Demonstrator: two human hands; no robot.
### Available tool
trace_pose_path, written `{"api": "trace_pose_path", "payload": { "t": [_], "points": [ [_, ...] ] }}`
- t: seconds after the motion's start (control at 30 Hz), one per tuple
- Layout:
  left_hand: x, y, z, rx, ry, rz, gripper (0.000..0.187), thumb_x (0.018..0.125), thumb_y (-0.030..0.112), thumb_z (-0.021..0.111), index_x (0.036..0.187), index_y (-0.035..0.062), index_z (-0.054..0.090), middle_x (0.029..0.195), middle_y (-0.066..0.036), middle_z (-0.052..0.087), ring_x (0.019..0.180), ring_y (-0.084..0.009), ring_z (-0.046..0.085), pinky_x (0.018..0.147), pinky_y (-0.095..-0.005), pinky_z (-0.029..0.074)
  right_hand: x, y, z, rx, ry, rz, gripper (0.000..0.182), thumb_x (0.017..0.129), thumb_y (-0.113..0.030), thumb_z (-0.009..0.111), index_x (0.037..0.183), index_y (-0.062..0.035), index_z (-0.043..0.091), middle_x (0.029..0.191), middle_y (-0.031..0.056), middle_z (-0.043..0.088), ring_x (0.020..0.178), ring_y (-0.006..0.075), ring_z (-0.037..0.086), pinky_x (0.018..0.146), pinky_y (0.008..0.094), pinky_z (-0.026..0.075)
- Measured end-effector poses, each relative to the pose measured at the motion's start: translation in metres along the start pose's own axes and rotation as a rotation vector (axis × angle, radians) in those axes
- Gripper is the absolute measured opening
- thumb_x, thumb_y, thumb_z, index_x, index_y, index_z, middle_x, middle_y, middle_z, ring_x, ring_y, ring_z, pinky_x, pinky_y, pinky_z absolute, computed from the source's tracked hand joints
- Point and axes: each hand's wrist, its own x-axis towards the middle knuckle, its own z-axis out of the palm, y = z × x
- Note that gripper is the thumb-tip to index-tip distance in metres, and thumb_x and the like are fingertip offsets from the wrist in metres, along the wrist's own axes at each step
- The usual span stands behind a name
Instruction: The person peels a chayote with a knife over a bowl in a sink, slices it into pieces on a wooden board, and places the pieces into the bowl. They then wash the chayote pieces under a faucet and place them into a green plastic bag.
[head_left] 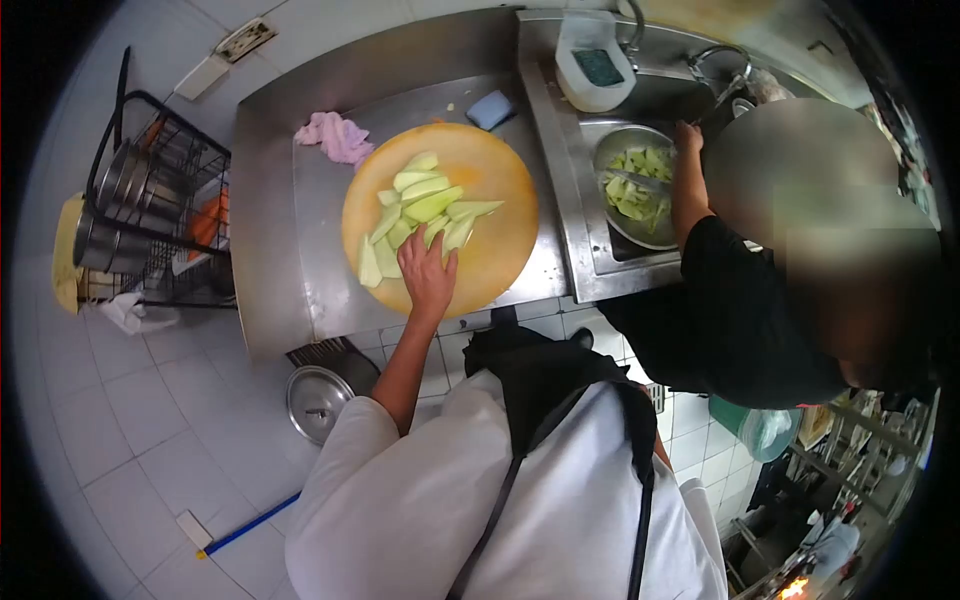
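My left hand (428, 272) reaches over the near side of a round yellow cutting board (505, 215). Its fingers are spread and rest against a heap of pale green peeled vegetable pieces (432, 205), cut into wedges. The kind of vegetable I cannot make out for certain. My right hand is out of sight; only part of that arm shows beside my apron (540, 385). Behind the board lie a pink cloth (335, 137) and a blue sponge (489, 110).
At right a co-worker in black (760, 310) reaches over the sink (590, 185), where a metal bowl (612, 220) holds green pieces and a grey blade-like thing. A white container (590, 65) stands behind. Left is a wire rack (160, 225) with pots; below, a lidded pot (318, 403).
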Motion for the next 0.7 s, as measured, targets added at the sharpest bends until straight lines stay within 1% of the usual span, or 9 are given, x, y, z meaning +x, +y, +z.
{"api": "trace_pose_path", "payload": {
  "t": [0.07,0.2,0.27,0.43,0.53,0.57,0.6,0.63,0.7],
  "points": [
    [-0.003,-0.007,-0.002,-0.008,-0.015,-0.029,0.045,0.081,0.026,0.076,0.117,0.0018,0.069,0.132,-0.018,0.054,0.121,-0.0360,0.049,0.107,-0.0493,0.034,0.005,0.006,0.001,0.025,-0.006,-0.034,0.030,0.078,-0.030,0.076,0.100,-0.0092,0.076,0.089,0.0190,0.074,0.087,0.0345,0.073,0.077,0.0420,0.057],
    [-0.009,-0.014,-0.003,0.000,-0.042,-0.039,0.046,0.078,0.027,0.078,0.116,0.0030,0.070,0.131,-0.017,0.055,0.119,-0.0352,0.050,0.106,-0.0488,0.035,0.005,-0.004,-0.006,0.000,-0.040,-0.008,0.026,0.081,-0.026,0.072,0.100,-0.0073,0.076,0.086,0.0191,0.074,0.082,0.0320,0.074,0.074,0.0397,0.057],
    [-0.011,-0.017,-0.002,0.009,-0.045,-0.034,0.046,0.078,0.026,0.078,0.117,0.0040,0.070,0.131,-0.016,0.055,0.119,-0.0346,0.050,0.106,-0.0481,0.036,0.006,-0.013,-0.014,-0.016,-0.049,-0.007,0.025,0.081,-0.025,0.072,0.099,-0.0079,0.076,0.086,0.0189,0.074,0.082,0.0320,0.074,0.074,0.0398,0.056],
    [-0.012,-0.034,0.011,0.031,-0.031,-0.013,0.045,0.078,0.023,0.079,0.119,0.0065,0.069,0.130,-0.014,0.055,0.121,-0.0334,0.049,0.105,-0.0479,0.037,0.014,-0.052,-0.042,-0.008,-0.050,-0.104,0.023,0.080,-0.021,0.071,0.099,-0.0093,0.077,0.085,0.0182,0.074,0.081,0.0319,0.073,0.075,0.0401,0.056],
    [-0.005,-0.040,0.017,0.050,-0.022,0.005,0.045,0.079,0.024,0.079,0.119,0.0078,0.069,0.130,-0.014,0.055,0.120,-0.0332,0.050,0.105,-0.0479,0.037,0.000,-0.062,-0.047,-0.013,-0.029,-0.153,0.022,0.079,-0.019,0.070,0.099,-0.0102,0.077,0.084,0.0178,0.074,0.081,0.0319,0.073,0.075,0.0403,0.056],
    [-0.002,-0.042,0.018,0.064,-0.020,0.008,0.045,0.079,0.025,0.079,0.120,0.0084,0.069,0.130,-0.014,0.055,0.120,-0.0331,0.050,0.105,-0.0478,0.038,-0.004,-0.071,-0.050,-0.011,-0.022,-0.137,0.022,0.079,-0.019,0.070,0.098,-0.0105,0.077,0.084,0.0177,0.074,0.081,0.0318,0.073,0.075,0.0404,0.056],
    [0.001,-0.043,0.020,0.074,-0.019,0.012,0.046,0.079,0.026,0.079,0.121,0.0089,0.068,0.130,-0.014,0.055,0.119,-0.0330,0.050,0.104,-0.0476,0.038,-0.009,-0.079,-0.055,-0.027,-0.009,-0.127,0.022,0.079,-0.020,0.070,0.099,-0.0115,0.077,0.087,0.0187,0.073,0.084,0.0337,0.072,0.078,0.0406,0.056],
    [0.004,-0.045,0.022,0.079,-0.006,0.006,0.046,0.079,0.026,0.079,0.121,0.0085,0.068,0.130,-0.014,0.055,0.120,-0.0334,0.050,0.105,-0.0480,0.038,-0.014,-0.089,-0.058,-0.008,-0.023,-0.033,0.023,0.079,-0.020,0.070,0.100,-0.0127,0.077,0.089,0.0199,0.073,0.087,0.0347,0.072,0.081,0.0410,0.055],
    [0.011,-0.051,0.025,0.092,0.024,-0.009,0.045,0.079,0.025,0.079,0.120,0.0076,0.068,0.131,-0.014,0.055,0.122,-0.0341,0.049,0.105,-0.0488,0.038,-0.010,-0.083,-0.053,0.007,-0.053,-0.011,0.025,0.079,-0.020,0.069,0.102,-0.0136,0.077,0.092,0.0200,0.073,0.089,0.0352,0.072,0.084,0.0417,0.055]
  ]
}}
